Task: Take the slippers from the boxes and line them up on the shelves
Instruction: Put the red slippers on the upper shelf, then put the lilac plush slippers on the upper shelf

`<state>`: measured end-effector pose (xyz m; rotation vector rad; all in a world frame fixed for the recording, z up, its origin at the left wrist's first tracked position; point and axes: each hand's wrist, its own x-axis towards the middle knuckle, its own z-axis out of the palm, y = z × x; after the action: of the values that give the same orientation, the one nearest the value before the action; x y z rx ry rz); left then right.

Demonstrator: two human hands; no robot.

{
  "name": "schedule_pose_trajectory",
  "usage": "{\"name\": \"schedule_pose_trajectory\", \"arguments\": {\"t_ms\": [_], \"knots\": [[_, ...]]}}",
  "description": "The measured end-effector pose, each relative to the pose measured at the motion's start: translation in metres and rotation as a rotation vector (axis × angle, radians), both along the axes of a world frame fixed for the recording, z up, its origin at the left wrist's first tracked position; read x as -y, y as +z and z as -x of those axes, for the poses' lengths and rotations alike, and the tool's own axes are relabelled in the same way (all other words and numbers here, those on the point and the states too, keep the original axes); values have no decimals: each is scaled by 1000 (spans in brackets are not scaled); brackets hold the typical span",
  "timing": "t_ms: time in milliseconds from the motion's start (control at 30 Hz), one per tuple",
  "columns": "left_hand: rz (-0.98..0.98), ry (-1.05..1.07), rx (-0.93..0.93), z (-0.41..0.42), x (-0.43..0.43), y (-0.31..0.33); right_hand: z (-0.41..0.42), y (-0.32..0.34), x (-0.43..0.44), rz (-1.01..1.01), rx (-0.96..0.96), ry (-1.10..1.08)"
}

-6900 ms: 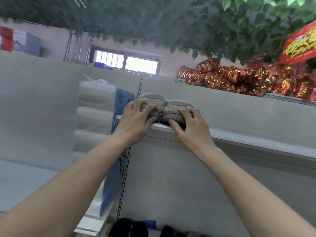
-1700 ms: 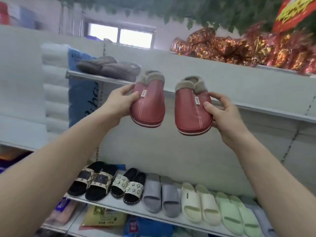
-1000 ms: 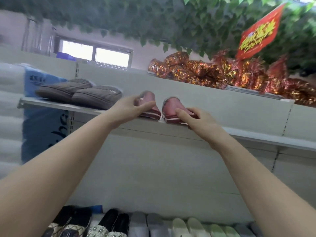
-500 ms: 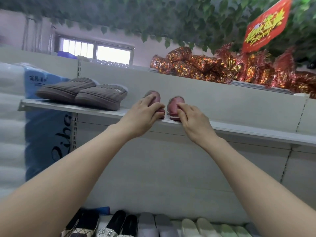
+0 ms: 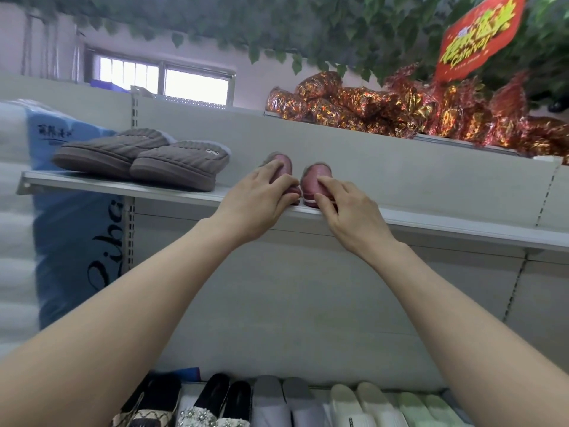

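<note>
1. Head view: the red slippers (image 5: 313, 177), in the air a moment ago, now sit on the upper shelf (image 5: 431, 224), toes at its front lip, just right of the grey slippers (image 5: 144, 158); I judge this pair nearly placed
2. My left hand (image 5: 261, 195) and right hand (image 5: 341, 204) each curl fingers over one toe, thumb at the sole edge
3. Open shelf runs right; the back panel (image 5: 400, 167) stands close behind, so little push remains

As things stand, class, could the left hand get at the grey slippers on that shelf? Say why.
Probably yes. The left hand holds the left pink slipper, and the grey slippers sit beside it on the same shelf, with bare shelf between and nothing in the way.
</note>
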<state>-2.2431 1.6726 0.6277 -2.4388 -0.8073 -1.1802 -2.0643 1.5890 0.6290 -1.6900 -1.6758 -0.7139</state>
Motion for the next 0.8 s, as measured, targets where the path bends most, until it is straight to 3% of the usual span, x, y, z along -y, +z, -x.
{"name": "schedule_pose_trajectory", "arguments": {"t_ms": [233, 333, 467, 633, 800], "knots": [[-80, 20, 27, -1, 18, -10, -11, -10, 13, 8, 93, 14], [-167, 43, 21, -3, 37, -27, -23, -22, 34, -34, 175, 50], [-139, 44, 53, -16, 82, -64, -50, -52, 77, -84, 282, 72], [-38, 65, 119, -39, 158, -139, -99, -132, 150, -85, 284, 144], [195, 101, 112, -65, 247, -262, -148, -262, 244, 114, 192, 202]]}}
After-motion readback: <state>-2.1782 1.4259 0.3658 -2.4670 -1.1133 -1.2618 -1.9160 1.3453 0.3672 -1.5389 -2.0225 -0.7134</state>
